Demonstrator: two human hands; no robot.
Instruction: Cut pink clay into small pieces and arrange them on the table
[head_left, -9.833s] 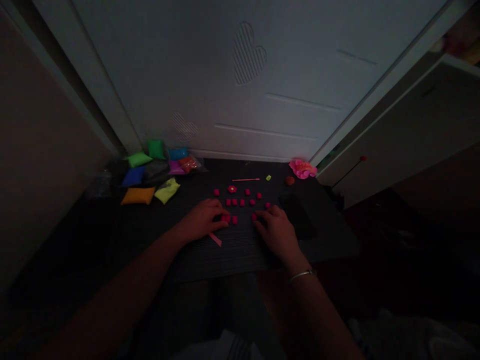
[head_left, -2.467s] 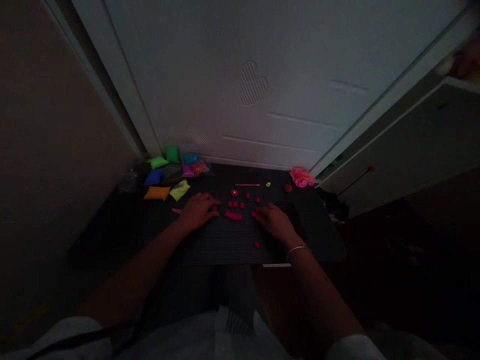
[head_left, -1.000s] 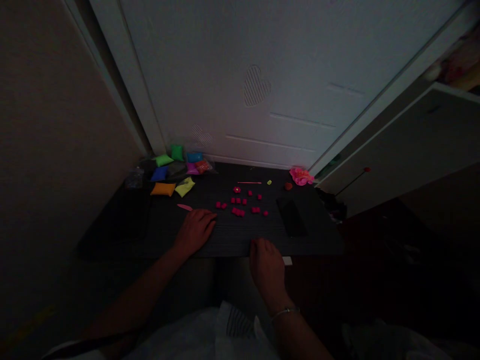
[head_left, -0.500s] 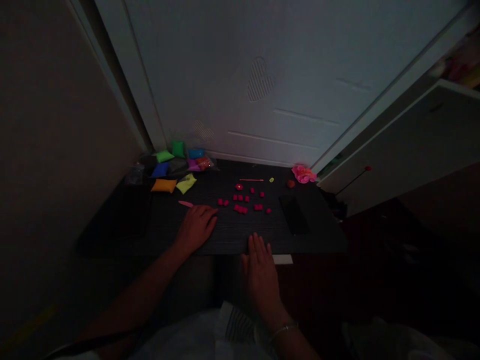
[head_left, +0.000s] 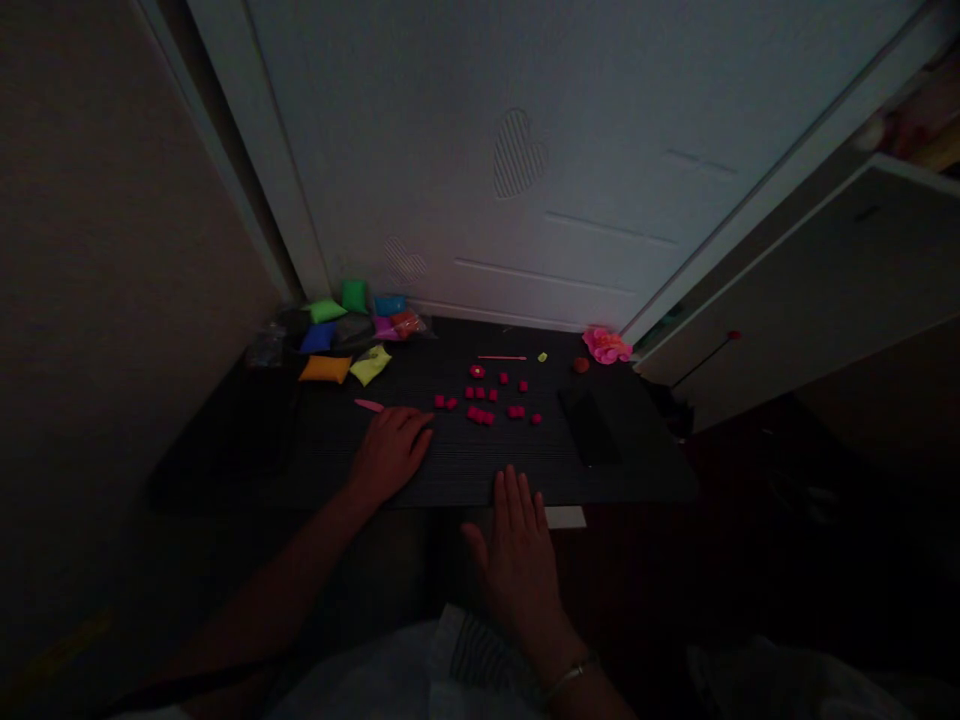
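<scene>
My left hand [head_left: 390, 455] rests palm down on the dark ribbed table [head_left: 450, 470], its fingers stretched out. Just beyond its knuckles lies a pink plastic knife [head_left: 368, 405], partly covered by the hand. Several small crimson clay lumps [head_left: 480, 415] are scattered in front of the hands, one pair close to my left fingertips. Among them is a small crimson clay flower [head_left: 477, 371] with a pale centre. At the table's front edge my right hand [head_left: 519, 550] is flat, thumb spread away from the fingers, nothing in it.
Coloured clay packets [head_left: 325, 369] sit at the back left. A thin pink stick [head_left: 502, 357], a small yellow piece [head_left: 542, 357], a reddish ball [head_left: 580, 365] and a pink flower [head_left: 607, 345] lie toward the back. A dark phone-like slab [head_left: 589, 428] is on the right.
My right thumb has swung out to the left, away from the fingers. My left hand has stayed in place on the table, and the view has shifted slightly.
</scene>
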